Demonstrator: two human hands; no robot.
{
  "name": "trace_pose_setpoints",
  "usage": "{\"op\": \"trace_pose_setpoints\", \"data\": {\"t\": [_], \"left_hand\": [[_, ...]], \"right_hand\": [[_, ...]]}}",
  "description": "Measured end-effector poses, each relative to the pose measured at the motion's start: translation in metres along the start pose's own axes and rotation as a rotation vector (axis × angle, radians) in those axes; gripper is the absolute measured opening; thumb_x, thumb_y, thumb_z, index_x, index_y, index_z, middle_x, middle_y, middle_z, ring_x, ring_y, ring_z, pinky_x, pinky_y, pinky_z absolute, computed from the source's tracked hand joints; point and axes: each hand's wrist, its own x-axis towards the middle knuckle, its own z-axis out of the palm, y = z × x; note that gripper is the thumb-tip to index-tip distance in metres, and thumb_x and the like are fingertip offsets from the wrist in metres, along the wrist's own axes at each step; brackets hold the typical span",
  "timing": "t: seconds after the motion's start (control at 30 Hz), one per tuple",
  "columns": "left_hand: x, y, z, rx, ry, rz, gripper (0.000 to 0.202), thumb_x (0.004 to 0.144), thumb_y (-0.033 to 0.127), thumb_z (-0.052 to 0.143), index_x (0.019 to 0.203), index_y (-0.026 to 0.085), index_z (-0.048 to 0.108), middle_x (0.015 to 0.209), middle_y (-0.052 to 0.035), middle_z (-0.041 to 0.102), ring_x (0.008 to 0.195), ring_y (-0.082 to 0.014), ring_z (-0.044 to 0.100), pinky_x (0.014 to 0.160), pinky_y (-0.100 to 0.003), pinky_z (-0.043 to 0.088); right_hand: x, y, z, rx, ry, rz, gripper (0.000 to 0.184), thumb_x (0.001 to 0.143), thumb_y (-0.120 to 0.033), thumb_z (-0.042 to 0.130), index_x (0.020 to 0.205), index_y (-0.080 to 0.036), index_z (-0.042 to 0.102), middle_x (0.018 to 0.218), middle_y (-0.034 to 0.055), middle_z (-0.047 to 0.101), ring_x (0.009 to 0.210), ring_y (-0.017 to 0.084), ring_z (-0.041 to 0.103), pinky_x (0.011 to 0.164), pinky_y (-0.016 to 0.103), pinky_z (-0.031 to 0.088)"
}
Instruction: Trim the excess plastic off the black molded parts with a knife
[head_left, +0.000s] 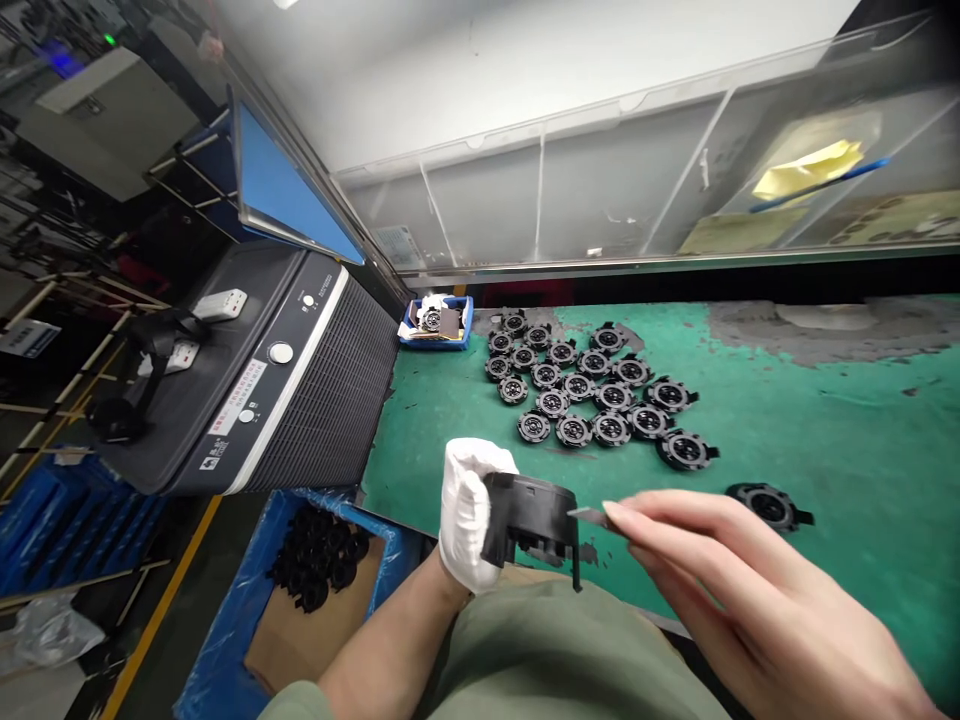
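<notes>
My left hand [469,510], in a white glove, is closed around a round black plastic part [536,508] held on its side above the bench's near edge. A thin leg on the part points downward. My bare right hand [720,580] pinches a small pointed blade [589,516] between thumb and fingers. The blade's tip is at the right rim of the black part; whether it touches cannot be made out. Beyond my hands, several similar black round parts [577,385] lie flat on the green bench. One more black part [769,507] lies apart, near my right hand.
A blue small bin [436,345] with mixed bits stands at the bench's back left. Left of the bench is a dark ribbed machine [300,380] with knobs. Below it, a blue-lined box [225,620] holds black parts on cardboard. Clear panels [487,215] border the back.
</notes>
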Motion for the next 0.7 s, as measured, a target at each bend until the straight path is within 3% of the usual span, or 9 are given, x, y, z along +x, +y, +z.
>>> {"op": "trace_pose_setpoints", "data": {"t": [0.07, 0.2, 0.53, 0.7], "left_hand": [[-0.001, 0.006, 0.002, -0.021, -0.017, -0.007, 0.057, 0.115, 0.083, 0.082, 0.113, 0.028, 0.068, 0.102, -0.0029, 0.073, 0.088, -0.0215, 0.074, 0.086, -0.038, 0.073], [-0.003, 0.013, 0.004, -0.056, -0.042, -0.037, 0.060, 0.114, 0.084, 0.083, 0.109, 0.027, 0.065, 0.099, -0.0017, 0.072, 0.087, -0.0195, 0.074, 0.086, -0.034, 0.071], [-0.007, 0.010, 0.004, -0.054, -0.017, -0.076, 0.065, 0.110, 0.091, 0.084, 0.112, 0.027, 0.070, 0.101, -0.0032, 0.077, 0.090, -0.0212, 0.077, 0.090, -0.037, 0.073], [-0.011, 0.003, -0.001, 0.003, 0.004, -0.080, 0.064, 0.114, 0.091, 0.078, 0.116, 0.028, 0.075, 0.107, -0.0048, 0.080, 0.096, -0.0228, 0.079, 0.099, -0.040, 0.073]], "right_hand": [[0.015, 0.006, -0.001, -0.022, -0.002, -0.055, 0.041, 0.123, -0.017, 0.067, 0.156, -0.033, 0.084, 0.129, 0.0069, 0.091, 0.100, 0.017, 0.091, 0.094, 0.019, 0.073], [0.024, 0.006, 0.005, -0.061, -0.007, -0.100, 0.036, 0.125, -0.014, 0.064, 0.156, -0.026, 0.079, 0.128, 0.0081, 0.088, 0.102, 0.015, 0.090, 0.097, 0.018, 0.071], [0.017, 0.009, 0.006, -0.077, -0.052, -0.119, 0.046, 0.124, -0.008, 0.062, 0.163, -0.025, 0.079, 0.132, 0.0102, 0.088, 0.109, 0.015, 0.088, 0.096, 0.021, 0.070], [0.004, 0.013, 0.007, -0.098, -0.104, -0.098, 0.070, 0.118, -0.001, 0.064, 0.181, -0.031, 0.074, 0.138, 0.0093, 0.089, 0.112, 0.018, 0.089, 0.096, 0.023, 0.070]]}}
